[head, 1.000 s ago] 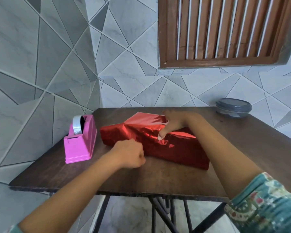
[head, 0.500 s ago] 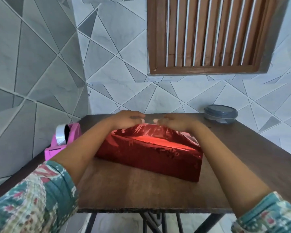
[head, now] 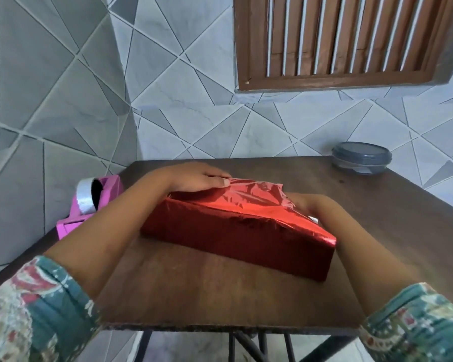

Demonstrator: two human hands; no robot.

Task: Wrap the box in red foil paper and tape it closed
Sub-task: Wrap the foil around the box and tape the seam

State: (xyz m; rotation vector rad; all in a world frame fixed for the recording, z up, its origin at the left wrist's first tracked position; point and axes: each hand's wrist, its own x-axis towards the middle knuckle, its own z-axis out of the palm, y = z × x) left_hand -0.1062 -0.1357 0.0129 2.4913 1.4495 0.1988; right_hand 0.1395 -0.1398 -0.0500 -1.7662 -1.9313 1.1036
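Observation:
The box wrapped in shiny red foil paper (head: 236, 231) lies slantwise on the dark wooden table (head: 220, 291). My left hand (head: 196, 178) lies along its far left edge with the fingers laid flat on the foil. At the right end, my right hand (head: 309, 207) is against the box, and a loose crinkled foil flap hides its fingers. A pink tape dispenser (head: 94, 202) with a silvery tape roll stands at the table's left edge, partly behind my left forearm.
A grey lidded round container (head: 361, 158) sits at the table's far right corner. Tiled walls close in behind and on the left. A brown louvred window (head: 345, 40) is above. Black metal table legs show below the front edge.
My left hand went from the box's near side to its far edge. My right hand slid from the top to the right end. The view has come closer over the box.

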